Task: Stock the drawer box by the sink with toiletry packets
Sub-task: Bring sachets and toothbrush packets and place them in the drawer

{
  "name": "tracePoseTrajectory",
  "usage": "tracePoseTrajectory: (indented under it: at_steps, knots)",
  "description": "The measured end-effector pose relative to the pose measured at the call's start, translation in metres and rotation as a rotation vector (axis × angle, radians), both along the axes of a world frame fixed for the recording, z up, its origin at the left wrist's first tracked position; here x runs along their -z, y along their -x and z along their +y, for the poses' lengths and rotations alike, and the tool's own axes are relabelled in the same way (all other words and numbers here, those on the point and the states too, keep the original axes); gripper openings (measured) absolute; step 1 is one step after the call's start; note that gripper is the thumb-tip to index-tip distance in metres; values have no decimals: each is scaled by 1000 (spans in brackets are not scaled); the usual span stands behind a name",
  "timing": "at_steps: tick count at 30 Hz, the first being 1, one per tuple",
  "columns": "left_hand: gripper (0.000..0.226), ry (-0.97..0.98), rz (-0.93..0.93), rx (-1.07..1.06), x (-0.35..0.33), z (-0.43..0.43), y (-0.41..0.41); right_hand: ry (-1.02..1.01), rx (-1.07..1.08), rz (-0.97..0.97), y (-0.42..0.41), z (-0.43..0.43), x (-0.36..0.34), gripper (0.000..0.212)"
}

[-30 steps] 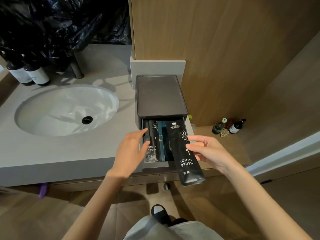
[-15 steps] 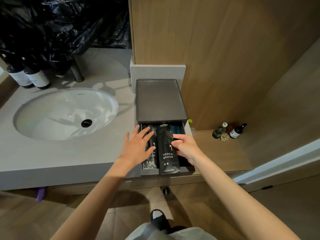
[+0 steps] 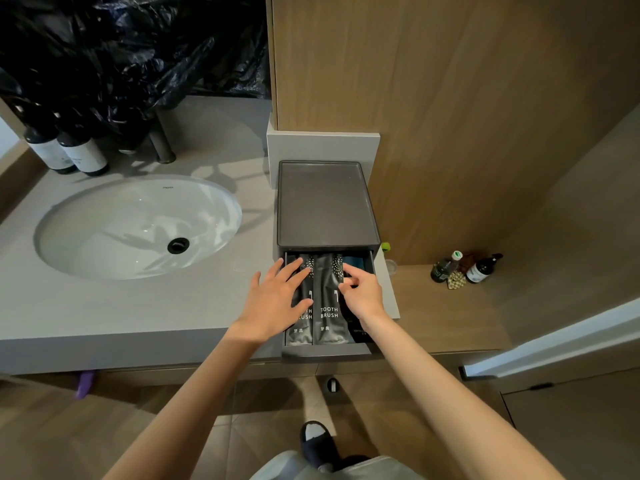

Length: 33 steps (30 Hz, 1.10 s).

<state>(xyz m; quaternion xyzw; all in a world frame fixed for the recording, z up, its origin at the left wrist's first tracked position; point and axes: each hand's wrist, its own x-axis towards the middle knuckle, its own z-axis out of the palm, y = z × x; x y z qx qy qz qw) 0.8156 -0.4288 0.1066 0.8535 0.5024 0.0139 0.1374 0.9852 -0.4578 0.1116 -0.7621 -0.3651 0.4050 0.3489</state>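
Observation:
A dark grey drawer box (image 3: 325, 202) stands on the counter to the right of the sink (image 3: 104, 230), with its drawer (image 3: 325, 351) pulled out toward me. Two grey-black "TOOTH BRUSH" packets lie flat side by side in it, the left one (image 3: 296, 336) and the middle one (image 3: 327, 306). A darker packet (image 3: 360, 336) and something blue (image 3: 356, 263) fill the right side. My left hand (image 3: 273, 303) rests with spread fingers on the left packet. My right hand (image 3: 363, 296) touches the middle packet's right edge with its fingertips, the other fingers curled.
Two dark pump bottles (image 3: 69, 154) and a faucet base (image 3: 161, 147) stand behind the sink under black plastic sheeting (image 3: 121, 46). A wooden wall panel rises just behind the box. Small bottles (image 3: 446, 268) sit on the lower wooden ledge to the right.
My right hand brought the toothbrush packet from over the drawer's front edge down flat into the drawer beside the first one. My left hand moved onto the left packet.

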Motion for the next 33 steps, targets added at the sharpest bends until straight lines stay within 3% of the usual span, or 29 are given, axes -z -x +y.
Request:
tracePoseTrajectory:
  at_steps: [5, 12, 16, 22, 26, 29, 33]
  knots:
    - [65, 10, -5, 6, 0, 0, 1, -40, -52, -73, -2, -2, -3, 43]
    - [66, 64, 2, -10, -1, 0, 1, -9, 26, 107, 0, 6, 4, 49]
    - [66, 94, -11, -19, -2, 0, 0, 6, 26, 51, 3, 8, 3, 53]
    - [66, 90, 27, -19, -3, 0, 0, 27, 101, 284, 2, 10, -1, 51]
    - [67, 89, 37, -21, -3, 1, -1, 57, 154, 318, 0, 13, 2, 45]
    - [67, 100, 27, -23, -4, 1, -1, 57, 105, 282, 1, 18, 1, 46]
    - [68, 99, 11, -26, -5, 0, 0, 46, 2, 56, 5, 18, 4, 52]
